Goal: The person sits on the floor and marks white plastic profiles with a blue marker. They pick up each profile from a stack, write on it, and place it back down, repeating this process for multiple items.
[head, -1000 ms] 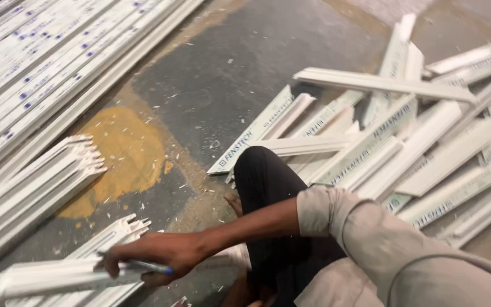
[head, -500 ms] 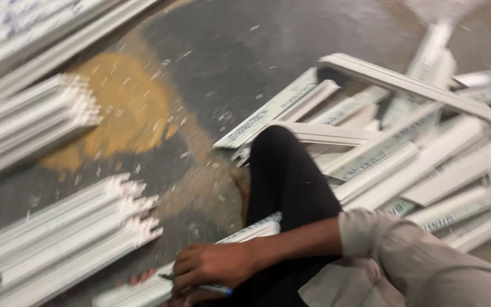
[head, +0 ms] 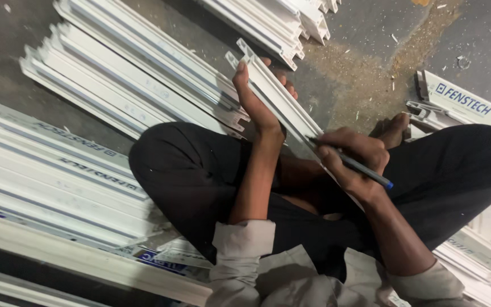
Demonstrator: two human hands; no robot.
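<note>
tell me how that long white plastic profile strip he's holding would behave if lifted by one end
The long white plastic profile strip probably stays fairly stiff: it runs straight across the lap with no visible sag. It looks light for its length, since the left hand steadies it alone while the right hand holds a pen. Its flat ribbed section is unlikely to roll.

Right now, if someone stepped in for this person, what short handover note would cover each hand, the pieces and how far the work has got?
Left hand: gripping a white plastic profile strip from the side, steadying it across the lap.
Right hand: holding a pen with a blue end, tip on the strip's face.
Around: bundles of white profiles lie on the dusty floor ahead and to the left; more lie at the right edge.
Done: strip picked up and positioned. No mark is visible on it.
Left: the marking under the pen tip looks unfinished.
</note>
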